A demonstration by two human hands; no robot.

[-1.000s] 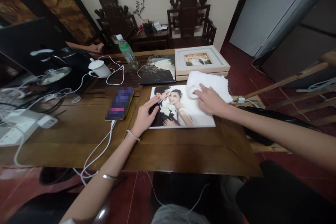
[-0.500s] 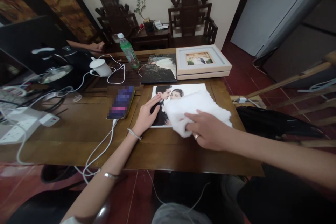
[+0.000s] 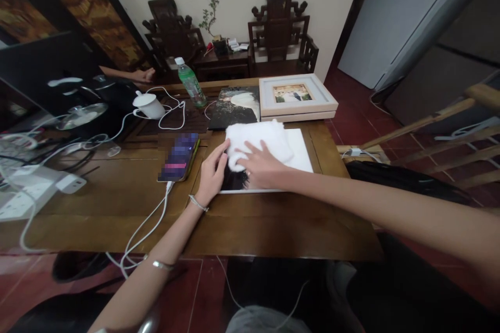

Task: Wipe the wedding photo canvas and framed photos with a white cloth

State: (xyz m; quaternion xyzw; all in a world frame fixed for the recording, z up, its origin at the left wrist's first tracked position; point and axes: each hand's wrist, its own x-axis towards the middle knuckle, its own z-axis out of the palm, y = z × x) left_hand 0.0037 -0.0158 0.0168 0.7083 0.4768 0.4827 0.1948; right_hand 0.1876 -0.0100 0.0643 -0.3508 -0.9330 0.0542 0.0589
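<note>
A white fluffy cloth [image 3: 258,133] lies over the upper left of a flat photo panel [image 3: 301,152], hiding most of its picture. My right hand [image 3: 262,167] presses the cloth down with fingers spread, keeping hold of it against the panel. At the panel's left edge rests my left hand [image 3: 211,173], fingers stretched out and holding nothing. The panel's white right side and a dark patch below the cloth stay visible.
Behind the panel are a dark photo board [image 3: 235,106] and a light wooden picture frame [image 3: 294,94]. A charging phone [image 3: 180,157], a green bottle [image 3: 191,84], a lidded white cup [image 3: 149,105] and a power strip [image 3: 29,190] are leftward. Another person's hand [image 3: 145,75] shows beyond.
My right hand has slid the white cloth leftward and away from me across the panel, uncovering its right side and covering the pictured faces. My left hand stays at the left edge.
</note>
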